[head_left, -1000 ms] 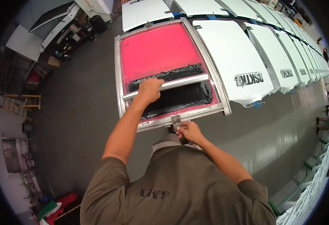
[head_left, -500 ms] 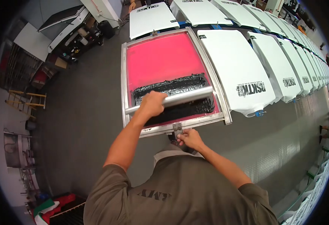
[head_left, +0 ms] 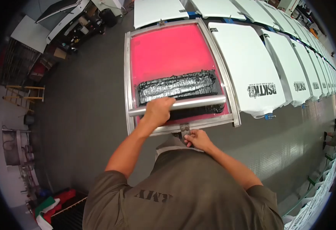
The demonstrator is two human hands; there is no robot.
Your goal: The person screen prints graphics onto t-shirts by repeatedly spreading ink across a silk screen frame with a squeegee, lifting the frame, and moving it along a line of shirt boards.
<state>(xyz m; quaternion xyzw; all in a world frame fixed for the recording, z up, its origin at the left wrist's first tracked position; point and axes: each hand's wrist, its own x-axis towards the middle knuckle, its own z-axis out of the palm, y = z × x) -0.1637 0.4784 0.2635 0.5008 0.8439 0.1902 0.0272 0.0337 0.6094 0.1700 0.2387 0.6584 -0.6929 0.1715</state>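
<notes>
Grasping a long, rounded silver metal squeegee bar, the person's left hand is wrapped around it left of its middle. The bar lies slantwise across the near part of a bright pink mesh screen, its left end reaching over the side of the silver metal frame and its right end near the opposite side. Thick, glossy black ink spreads in a ridged band just beyond the bar, with more on the near side. The right hand has its fingers curled against a small grey metal bracket at the middle of the frame's near edge; whether it grips the bracket, I cannot tell. To the right of the frame, white fabric shirts lie flat in a row, with black block lettering near their closer ends.
</notes>
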